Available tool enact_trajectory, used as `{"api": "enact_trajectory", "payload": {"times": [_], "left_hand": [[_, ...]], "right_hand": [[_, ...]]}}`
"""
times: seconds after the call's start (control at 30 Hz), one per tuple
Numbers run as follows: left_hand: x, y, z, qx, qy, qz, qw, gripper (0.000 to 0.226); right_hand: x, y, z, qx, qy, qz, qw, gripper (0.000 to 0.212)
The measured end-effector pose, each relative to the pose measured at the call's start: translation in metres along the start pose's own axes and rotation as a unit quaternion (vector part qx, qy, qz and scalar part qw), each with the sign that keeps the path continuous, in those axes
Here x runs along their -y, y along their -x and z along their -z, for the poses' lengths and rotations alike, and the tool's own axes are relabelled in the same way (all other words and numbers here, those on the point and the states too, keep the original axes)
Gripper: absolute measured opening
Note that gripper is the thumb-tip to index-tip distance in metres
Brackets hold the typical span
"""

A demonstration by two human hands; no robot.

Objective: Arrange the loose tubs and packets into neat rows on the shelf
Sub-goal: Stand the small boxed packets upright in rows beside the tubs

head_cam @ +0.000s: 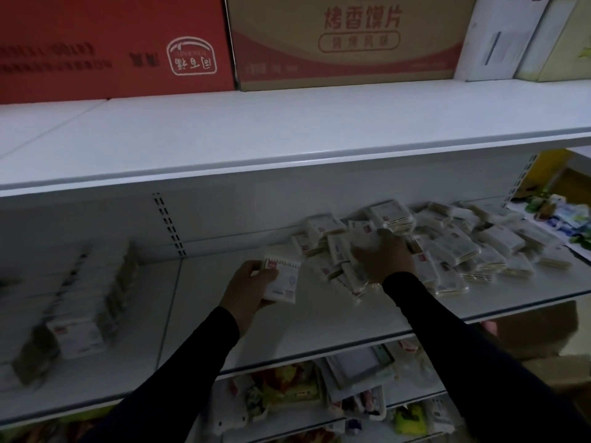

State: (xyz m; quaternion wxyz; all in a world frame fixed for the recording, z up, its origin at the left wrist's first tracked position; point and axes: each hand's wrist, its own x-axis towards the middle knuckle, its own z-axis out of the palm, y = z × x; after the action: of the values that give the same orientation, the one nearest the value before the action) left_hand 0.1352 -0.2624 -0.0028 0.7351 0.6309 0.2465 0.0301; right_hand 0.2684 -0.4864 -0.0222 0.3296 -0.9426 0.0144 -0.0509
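Observation:
A loose heap of small white packets [454,247] covers the right half of the white middle shelf [319,321]. My left hand [248,289] holds a small stack of these packets [283,276] above the shelf's bare middle. My right hand [382,257] lies on the left edge of the heap, its fingers curled round one packet [361,241]. At the left, a neat row of packets [86,305] stands lined up front to back, blurred.
Above is a deep white shelf [287,135] bearing a red carton [112,43] and a brown carton [345,39]. Colourful packets [563,219] lie at the far right. Lower shelves [319,394] hold mixed goods. A slotted upright [169,225] divides the back panel.

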Motion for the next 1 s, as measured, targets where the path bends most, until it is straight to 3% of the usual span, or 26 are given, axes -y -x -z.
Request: {"api": "enact_trajectory", "payload": {"times": [0.13, 0.23, 0.4, 0.47, 0.57, 0.63, 0.7, 0.8, 0.87, 1.0], "left_hand": [[-0.006, -0.002, 0.000, -0.005, 0.013, -0.005, 1.000, 0.005], [-0.010, -0.003, -0.004, -0.002, 0.033, -0.014, 0.999, 0.016], [-0.012, -0.001, -0.015, 0.056, 0.081, 0.015, 0.995, 0.029], [-0.010, 0.002, -0.021, 0.096, 0.057, 0.019, 0.994, 0.038], [-0.006, 0.004, -0.024, 0.096, 0.028, 0.014, 0.995, 0.041], [-0.004, 0.003, -0.019, 0.083, 0.031, 0.014, 0.996, 0.039], [-0.004, 0.002, -0.013, 0.073, 0.052, 0.021, 0.996, 0.039], [-0.003, 0.001, -0.007, 0.062, 0.058, 0.020, 0.996, 0.039], [-0.003, 0.002, -0.004, 0.061, 0.057, 0.019, 0.996, 0.039], [-0.001, 0.002, 0.006, 0.054, 0.056, 0.011, 0.997, 0.040]], "right_hand": [[0.006, 0.009, 0.005, -0.019, -0.163, 0.034, 0.986, 0.045], [0.015, 0.022, 0.016, 0.016, -0.286, 0.056, 0.956, 0.028], [0.040, 0.052, 0.023, 0.201, -0.296, 0.116, 0.927, 0.021], [0.046, 0.061, 0.018, 0.209, -0.301, 0.115, 0.923, 0.016], [0.042, 0.069, 0.017, 0.172, -0.353, 0.080, 0.916, 0.013], [0.025, 0.066, 0.016, 0.092, -0.291, 0.061, 0.950, 0.012], [0.005, 0.061, 0.015, 0.020, -0.084, 0.039, 0.995, 0.035], [-0.010, 0.063, 0.009, 0.043, 0.129, -0.015, 0.991, 0.070], [-0.014, 0.067, 0.002, 0.048, 0.176, -0.020, 0.983, 0.075], [-0.014, 0.067, -0.003, -0.002, 0.159, -0.020, 0.987, 0.073]]}}
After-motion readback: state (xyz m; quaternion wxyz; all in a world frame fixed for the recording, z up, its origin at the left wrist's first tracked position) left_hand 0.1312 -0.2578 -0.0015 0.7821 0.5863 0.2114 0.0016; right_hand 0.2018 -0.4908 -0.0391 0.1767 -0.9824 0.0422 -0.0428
